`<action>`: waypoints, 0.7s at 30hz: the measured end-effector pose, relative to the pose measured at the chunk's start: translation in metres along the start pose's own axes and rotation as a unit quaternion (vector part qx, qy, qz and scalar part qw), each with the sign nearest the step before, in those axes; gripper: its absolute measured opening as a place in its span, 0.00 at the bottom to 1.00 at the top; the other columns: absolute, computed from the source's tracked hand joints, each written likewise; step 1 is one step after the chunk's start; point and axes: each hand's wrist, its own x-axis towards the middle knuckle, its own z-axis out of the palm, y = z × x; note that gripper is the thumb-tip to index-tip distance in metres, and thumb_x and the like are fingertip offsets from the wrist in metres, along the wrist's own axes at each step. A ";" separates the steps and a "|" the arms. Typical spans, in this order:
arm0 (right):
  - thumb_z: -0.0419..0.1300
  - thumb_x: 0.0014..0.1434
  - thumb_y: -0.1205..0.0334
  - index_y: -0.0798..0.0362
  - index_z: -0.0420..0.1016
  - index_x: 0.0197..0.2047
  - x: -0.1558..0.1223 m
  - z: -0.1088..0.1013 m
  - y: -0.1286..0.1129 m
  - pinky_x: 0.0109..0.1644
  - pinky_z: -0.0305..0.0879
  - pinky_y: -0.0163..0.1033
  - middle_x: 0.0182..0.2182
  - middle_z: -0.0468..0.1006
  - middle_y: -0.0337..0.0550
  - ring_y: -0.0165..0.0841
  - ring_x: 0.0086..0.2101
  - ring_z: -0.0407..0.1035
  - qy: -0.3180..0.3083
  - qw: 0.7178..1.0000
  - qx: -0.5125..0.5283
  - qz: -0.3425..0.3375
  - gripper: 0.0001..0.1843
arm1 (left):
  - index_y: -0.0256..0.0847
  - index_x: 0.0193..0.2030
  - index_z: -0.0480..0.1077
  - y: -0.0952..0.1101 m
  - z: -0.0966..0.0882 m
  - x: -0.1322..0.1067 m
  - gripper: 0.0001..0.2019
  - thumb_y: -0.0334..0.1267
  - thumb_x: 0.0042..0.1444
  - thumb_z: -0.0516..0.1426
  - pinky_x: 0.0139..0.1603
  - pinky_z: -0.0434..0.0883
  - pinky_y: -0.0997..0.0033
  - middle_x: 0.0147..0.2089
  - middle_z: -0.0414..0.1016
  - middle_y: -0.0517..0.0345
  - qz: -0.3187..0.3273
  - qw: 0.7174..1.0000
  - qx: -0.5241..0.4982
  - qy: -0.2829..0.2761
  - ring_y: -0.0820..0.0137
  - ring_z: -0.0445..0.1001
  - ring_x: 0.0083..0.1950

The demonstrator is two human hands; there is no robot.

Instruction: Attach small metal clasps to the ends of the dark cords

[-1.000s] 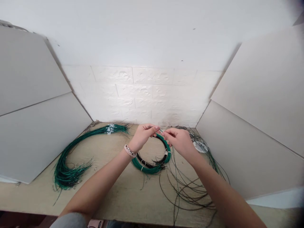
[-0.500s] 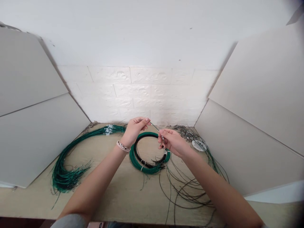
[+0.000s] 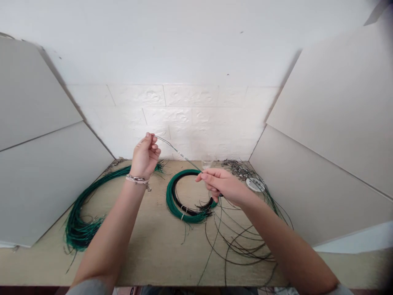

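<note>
A thin dark green cord runs between my two hands above the table, with small pale pieces along its middle. My left hand, raised at the left, pinches one end of the cord between thumb and forefinger. My right hand closes on the cord lower down and to the right; what else lies in its fingers is hidden. Just below and left of my right hand lies a ring-shaped coil of green and black cords, bound with a light tie.
A long green cord bundle curves along the left side. Loose dark cords spread beneath my right forearm. At the back right are a heap of small beads or cord pieces, a white spool and a clear cup. Grey panels stand at both sides.
My left hand has moved left and up with its end of the cord, so a longer stretch shows between the hands. My right hand has shifted slightly left.
</note>
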 end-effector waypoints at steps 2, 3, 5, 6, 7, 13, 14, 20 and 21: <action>0.54 0.56 0.49 0.56 0.70 0.37 -0.012 -0.008 -0.015 0.17 0.57 0.27 0.18 0.54 0.30 0.19 0.16 0.49 -0.005 0.999 -0.051 -0.018 0.17 | 0.36 0.30 0.67 0.010 -0.006 0.006 0.06 0.36 0.53 0.57 0.17 0.61 0.88 0.25 0.70 0.66 0.012 0.998 -0.043 0.031 0.88 0.63 0.17; 0.54 0.56 0.49 0.55 0.70 0.37 -0.018 -0.011 -0.024 0.17 0.56 0.28 0.18 0.54 0.30 0.19 0.16 0.49 -0.007 0.997 -0.070 -0.035 0.17 | 0.37 0.29 0.67 0.014 -0.009 0.008 0.06 0.35 0.55 0.56 0.17 0.61 0.89 0.25 0.70 0.66 0.015 0.997 -0.064 0.047 0.88 0.63 0.17; 0.52 0.58 0.48 0.55 0.71 0.36 -0.030 -0.015 -0.040 0.18 0.56 0.29 0.17 0.53 0.30 0.20 0.16 0.49 0.008 0.992 -0.102 -0.074 0.18 | 0.37 0.29 0.66 0.021 -0.015 0.013 0.07 0.34 0.57 0.53 0.16 0.60 0.90 0.25 0.71 0.66 0.021 0.992 -0.100 0.072 0.89 0.64 0.17; 0.51 0.58 0.48 0.55 0.71 0.37 -0.036 -0.016 -0.047 0.18 0.55 0.29 0.16 0.53 0.31 0.21 0.16 0.49 0.030 0.987 -0.123 -0.095 0.18 | 0.38 0.29 0.66 0.024 -0.018 0.015 0.07 0.33 0.58 0.52 0.16 0.60 0.91 0.25 0.71 0.67 0.026 0.990 -0.114 0.081 0.89 0.64 0.17; 0.50 0.59 0.48 0.55 0.71 0.37 -0.040 -0.016 -0.053 0.18 0.53 0.29 0.16 0.53 0.31 0.22 0.16 0.49 0.056 0.980 -0.150 -0.117 0.18 | 0.38 0.28 0.66 0.026 -0.021 0.018 0.08 0.33 0.59 0.52 0.16 0.60 0.91 0.25 0.71 0.67 0.031 0.988 -0.126 0.088 0.90 0.64 0.17; 0.52 0.59 0.53 0.53 0.73 0.33 -0.053 -0.020 -0.070 0.22 0.52 0.31 0.17 0.61 0.35 0.24 0.19 0.55 0.232 0.879 -0.349 -0.229 0.14 | 0.38 0.27 0.64 0.039 -0.041 0.028 0.12 0.30 0.61 0.48 0.17 0.62 0.92 0.23 0.70 0.69 0.057 0.974 -0.175 0.133 0.89 0.66 0.18; 0.52 0.58 0.53 0.53 0.72 0.31 -0.057 -0.023 -0.069 0.22 0.52 0.31 0.17 0.62 0.35 0.24 0.20 0.56 0.237 0.869 -0.375 -0.221 0.14 | 0.38 0.27 0.64 0.040 -0.042 0.029 0.12 0.29 0.61 0.47 0.17 0.62 0.93 0.23 0.70 0.69 0.054 0.972 -0.182 0.137 0.89 0.66 0.18; 0.49 0.58 0.49 0.52 0.66 0.27 -0.112 -0.051 -0.023 0.17 0.52 0.30 0.13 0.59 0.33 0.25 0.15 0.55 0.207 0.939 -0.270 -0.057 0.17 | 0.34 0.28 0.66 0.005 -0.015 0.020 0.12 0.24 0.59 0.46 0.20 0.63 0.94 0.26 0.72 0.63 -0.048 0.984 -0.144 0.097 0.89 0.68 0.20; 0.47 0.59 0.47 0.51 0.65 0.28 -0.124 -0.056 -0.009 0.16 0.53 0.31 0.12 0.58 0.32 0.26 0.14 0.55 0.221 0.948 -0.227 -0.028 0.18 | 0.34 0.29 0.67 -0.008 -0.005 0.016 0.11 0.22 0.58 0.47 0.19 0.63 0.93 0.27 0.72 0.63 -0.080 0.987 -0.115 0.074 0.88 0.69 0.21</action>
